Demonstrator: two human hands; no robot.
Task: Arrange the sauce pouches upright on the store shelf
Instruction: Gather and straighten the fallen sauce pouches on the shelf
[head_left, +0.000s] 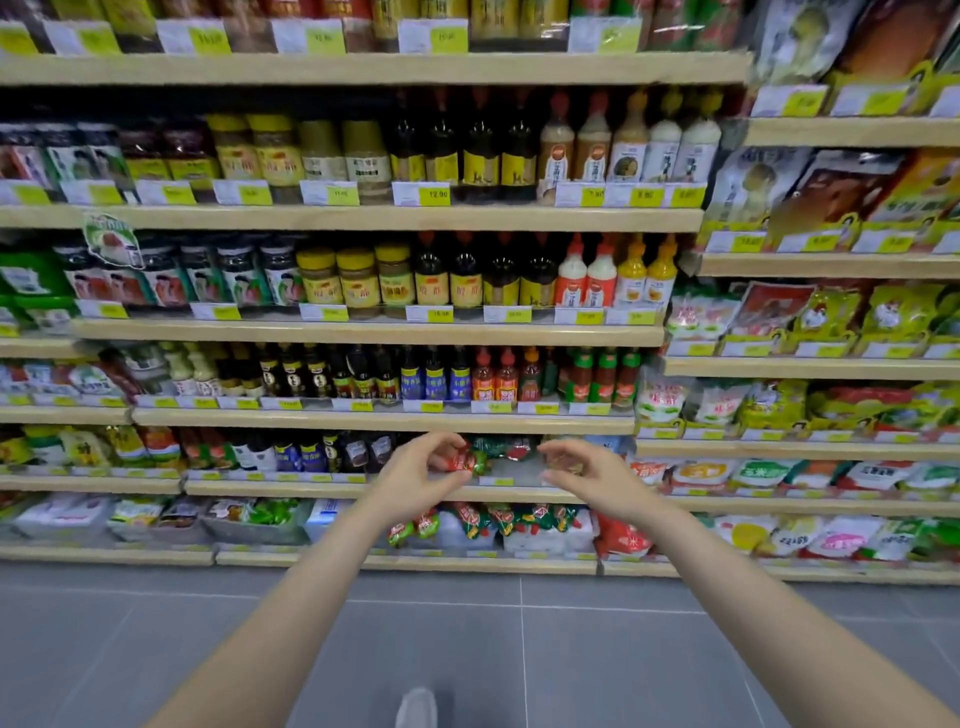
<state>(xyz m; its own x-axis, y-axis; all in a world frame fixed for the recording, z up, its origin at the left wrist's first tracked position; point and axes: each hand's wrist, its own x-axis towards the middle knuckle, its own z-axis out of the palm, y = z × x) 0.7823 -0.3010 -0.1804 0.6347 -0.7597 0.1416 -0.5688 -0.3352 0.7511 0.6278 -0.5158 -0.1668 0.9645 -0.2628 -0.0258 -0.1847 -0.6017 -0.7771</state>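
low centre of frame, shelf (332, 489): second tier up from floor, front lip bare under both hands
left hand (415, 470): grip pinched on red sauce pouch (464, 461), lifting top to stand it
right hand (576, 470): grip half-curled, holding nothing, poised to steady
other pouches (511, 448): slumped behind, just right of held pouch

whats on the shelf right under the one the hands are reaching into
Red and green sauce pouches lean in a row there, beside pale packets. The left forearm covers what sits left of them.
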